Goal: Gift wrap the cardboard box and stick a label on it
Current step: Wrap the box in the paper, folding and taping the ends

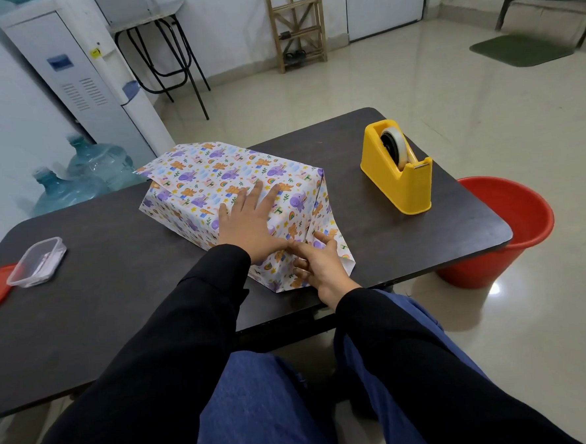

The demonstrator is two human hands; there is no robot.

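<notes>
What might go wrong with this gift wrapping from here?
The near-end fold under the right hand shows no tape, and the yellow tape dispenser stands apart to the right; reaching for it could let the animal-print wrapping paper spring open. The far-end flap is loose too; it may crumple if the left hand slides.

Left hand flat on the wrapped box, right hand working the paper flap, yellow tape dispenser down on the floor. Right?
Not quite: the head view shows the yellow tape dispenser standing on the dark table, right of the wrapped box. The rest holds.
</notes>
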